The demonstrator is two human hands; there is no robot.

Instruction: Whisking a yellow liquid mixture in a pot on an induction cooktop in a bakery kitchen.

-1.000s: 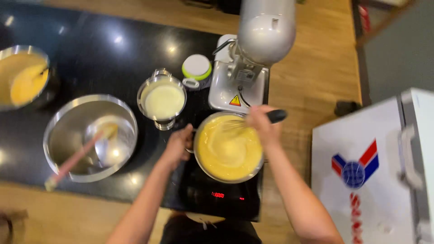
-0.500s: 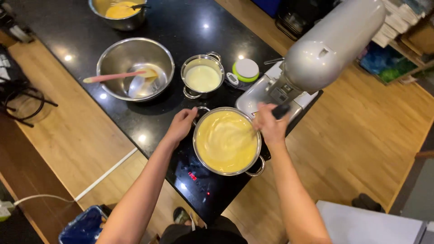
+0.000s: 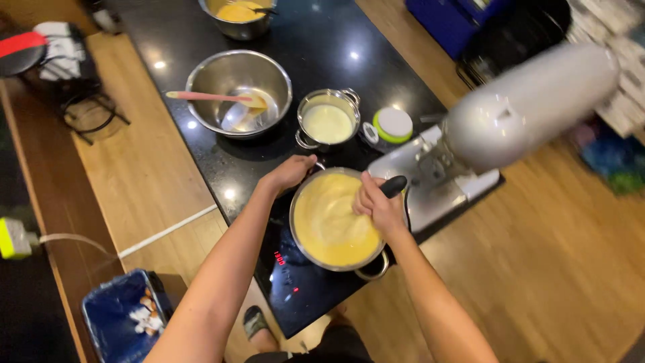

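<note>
Hands: 2, both the person's own, reaching from 6 o'clock toward the middle of the view.
Right hand (image 3: pixel 377 207): fingers clenched around 1 black-handled tool (image 3: pixel 392 186), held over the pot; the tool's working end is hidden behind the hand.
Left hand (image 3: pixel 290 173): fingers curled at the pot's rim at about 10 o'clock of the pot, over its handle; whether they truly grip it, I cannot tell.
Pot (image 3: pixel 310 254): 1 steel pot, nearly full of pale yellow batter (image 3: pixel 329 225), standing on the black cooktop (image 3: pixel 290 288) at the near end of the table, with 1 loop handle showing at its 5 o'clock.
Cooktop display: 1 small red readout, at 8 o'clock of the pot.
Stand mixer (image 3: pixel 510 117): 1, silver-grey and blurred, at 2 o'clock of the pot, its base just beside the pot.
Small pot (image 3: pixel 327 119): 1, with a cream-white filling, at 12 o'clock of the big pot.
Round lidded tub (image 3: pixel 393 126): 1, white top with green rim, between the small pot and the mixer.
Steel bowls: 2. The nearer bowl (image 3: pixel 269 72), at 11 o'clock, holds 1 pink-handled spatula (image 3: pixel 208 97) and 1 large spoon. The far bowl (image 3: pixel 232 28), at the top edge, holds orange-yellow batter.
Table (image 3: pixel 316 50): 1, dark and glossy.
Floor bin (image 3: pixel 107 316): 1 blue bin at 8 o'clock.
</note>
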